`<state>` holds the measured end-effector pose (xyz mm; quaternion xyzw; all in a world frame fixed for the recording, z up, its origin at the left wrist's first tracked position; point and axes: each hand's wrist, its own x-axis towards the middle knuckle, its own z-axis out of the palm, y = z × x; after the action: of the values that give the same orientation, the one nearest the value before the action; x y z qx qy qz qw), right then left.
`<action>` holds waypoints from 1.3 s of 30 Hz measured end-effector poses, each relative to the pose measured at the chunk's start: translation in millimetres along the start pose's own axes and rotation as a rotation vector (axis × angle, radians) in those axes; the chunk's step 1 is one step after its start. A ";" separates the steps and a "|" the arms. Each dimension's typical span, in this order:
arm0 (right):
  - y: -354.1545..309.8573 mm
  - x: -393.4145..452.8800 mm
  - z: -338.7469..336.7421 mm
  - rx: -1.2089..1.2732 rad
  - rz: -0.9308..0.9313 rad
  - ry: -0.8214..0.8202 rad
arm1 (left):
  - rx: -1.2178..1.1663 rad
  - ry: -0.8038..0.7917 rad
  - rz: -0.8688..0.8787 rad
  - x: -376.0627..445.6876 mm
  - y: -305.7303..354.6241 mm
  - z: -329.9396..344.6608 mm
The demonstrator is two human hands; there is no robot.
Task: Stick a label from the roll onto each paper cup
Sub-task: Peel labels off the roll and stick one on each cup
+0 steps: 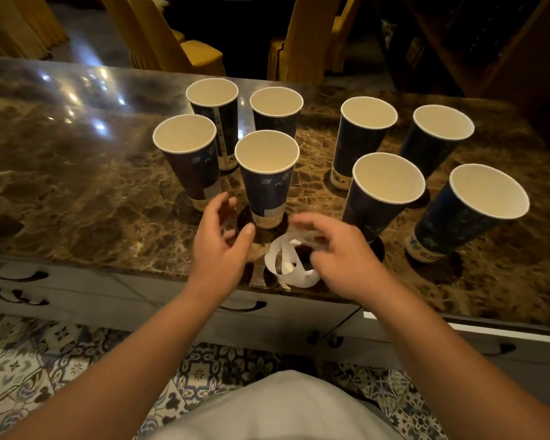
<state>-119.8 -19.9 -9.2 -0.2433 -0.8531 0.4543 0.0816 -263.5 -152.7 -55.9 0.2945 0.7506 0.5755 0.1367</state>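
Eight tall dark-blue paper cups stand upright and open on the marble top, white inside, in two clusters of four. The front cup of the left cluster [266, 179] and its left neighbour [189, 160] each show a pale patch low on the wall. The label roll [291, 265] is a loose curl of white strip near the front edge.

The scene is dim and warm-toned. White glare spots sit on the glossy brown marble countertop [77, 160], up and to the left of the left hand [218, 246]. Both hands are smeared with motion blur, the right hand [340, 255] most at its fingertips. The dark blue paper cups [267, 173] cast soft round shadows at their bases. Wide-angle distortion splays the cups outward and bends the counter edge.
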 end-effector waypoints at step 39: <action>35.0 -54.7 39.4 -0.708 -0.406 0.692 | 0.064 -0.603 0.047 -13.3 17.2 2.6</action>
<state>-74.5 -59.3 -55.9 -0.2216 -0.9073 0.0072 0.3573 -246.7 -155.8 -42.2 0.4736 0.6868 0.4410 0.3308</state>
